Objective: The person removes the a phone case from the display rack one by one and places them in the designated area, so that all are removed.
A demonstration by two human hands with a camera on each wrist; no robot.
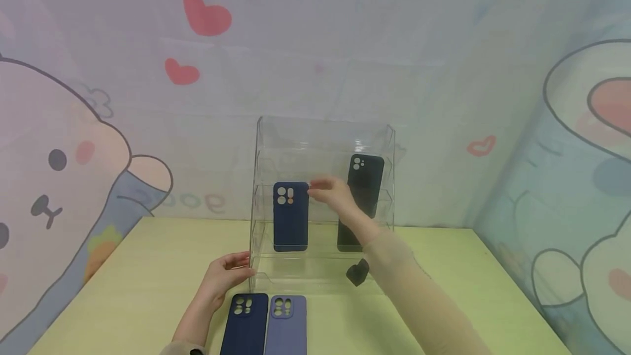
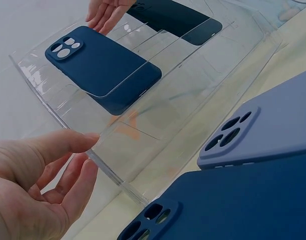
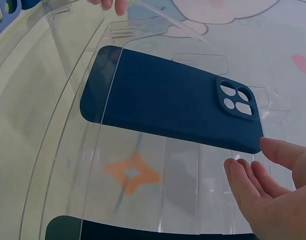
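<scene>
A clear tiered rack (image 1: 305,284) stands on the table. My left hand (image 1: 222,278) holds its left side edge, with the thumb (image 2: 80,141) in front and the fingers behind. A navy phone case (image 1: 291,218) leans upright in the rack's left half, its lower end behind a clear lip. At that case's top right corner is my right hand (image 3: 278,182). Its thumb tip meets the corner, and its loosely bent fingers (image 3: 240,182) lie just beyond the side edge. A black phone case (image 1: 366,182) leans at the rack's right, partly behind my right forearm.
Flat on the table before the rack lie another navy phone case (image 1: 245,327) and a lavender phone case (image 1: 287,330), side by side. A small black object (image 1: 357,273) shows beside my right sleeve. Behind the table hangs a cartoon-printed cloth (image 1: 315,43).
</scene>
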